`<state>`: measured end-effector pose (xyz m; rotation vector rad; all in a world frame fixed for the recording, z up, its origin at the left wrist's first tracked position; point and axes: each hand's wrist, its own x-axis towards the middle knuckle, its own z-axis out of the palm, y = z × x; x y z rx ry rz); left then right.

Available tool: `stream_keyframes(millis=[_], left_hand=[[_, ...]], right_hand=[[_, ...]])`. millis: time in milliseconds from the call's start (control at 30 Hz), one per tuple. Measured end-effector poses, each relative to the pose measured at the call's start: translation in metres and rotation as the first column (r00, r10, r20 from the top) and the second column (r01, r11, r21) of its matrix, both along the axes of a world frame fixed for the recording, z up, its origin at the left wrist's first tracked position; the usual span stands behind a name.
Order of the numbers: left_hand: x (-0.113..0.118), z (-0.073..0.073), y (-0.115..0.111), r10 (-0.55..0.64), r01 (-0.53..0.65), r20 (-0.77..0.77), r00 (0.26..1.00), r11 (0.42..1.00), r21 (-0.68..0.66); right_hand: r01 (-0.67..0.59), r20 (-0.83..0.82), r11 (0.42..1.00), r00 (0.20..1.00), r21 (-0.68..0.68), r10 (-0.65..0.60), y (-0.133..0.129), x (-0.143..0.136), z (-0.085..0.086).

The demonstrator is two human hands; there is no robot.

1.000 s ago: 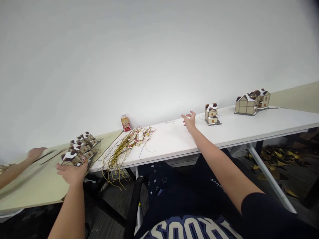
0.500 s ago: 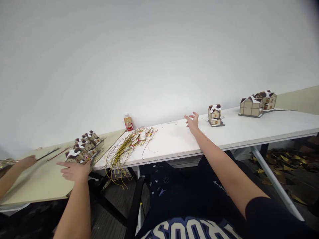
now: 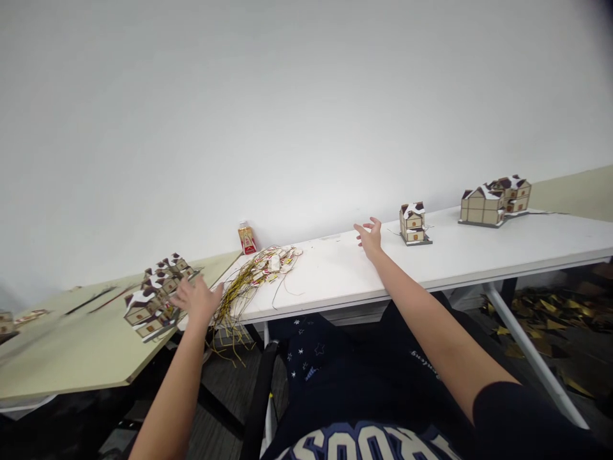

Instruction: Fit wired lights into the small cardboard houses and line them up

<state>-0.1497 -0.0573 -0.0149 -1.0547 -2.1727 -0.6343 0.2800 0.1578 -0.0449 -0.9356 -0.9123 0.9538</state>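
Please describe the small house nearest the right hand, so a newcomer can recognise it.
Find the white table, then the right hand. Right of it is the small house with a white-patched roof. It stands alone, unlike the grouped houses farther right.

The left hand, fingers spread, is in front of a row of small model houses with snowy roofs on a cream tabletop; whether it touches them is unclear. The right hand reaches over a white table, fingers loosely curled and apart, just left of a single model house. Farther right, two more houses stand close together. Between the hands lies a tangle of yellow and dark wires, partly hanging over the table's front edge, near a red-and-gold bottle.
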Motion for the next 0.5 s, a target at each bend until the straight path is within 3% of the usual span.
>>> stream_keyframes(millis=[133,200,300,367,500], left_hand=[[0.025,0.004,0.027,-0.289,0.282,-0.033,0.957,0.949,-0.142],[0.036,0.005,0.042,-0.476,0.461,-0.014,0.879,0.858,-0.228],[0.054,0.003,0.060,-0.688,0.655,0.042,0.725,0.669,-0.353],[0.066,0.002,0.069,-0.735,0.685,0.065,0.675,0.590,-0.428],[0.087,0.001,0.083,-0.713,0.599,0.044,0.700,0.553,-0.579]], right_hand=[[-0.002,-0.003,1.000,1.000,0.000,0.002,0.000,0.000,0.001],[-0.005,-0.006,1.000,1.000,0.001,0.005,0.000,-0.001,0.001],[-0.008,-0.007,1.000,1.000,-0.002,0.008,0.001,-0.001,0.001],[-0.009,-0.009,1.000,1.000,-0.006,0.009,0.001,-0.001,0.001],[-0.022,-0.017,1.000,1.000,-0.017,0.022,0.003,-0.001,0.002]])
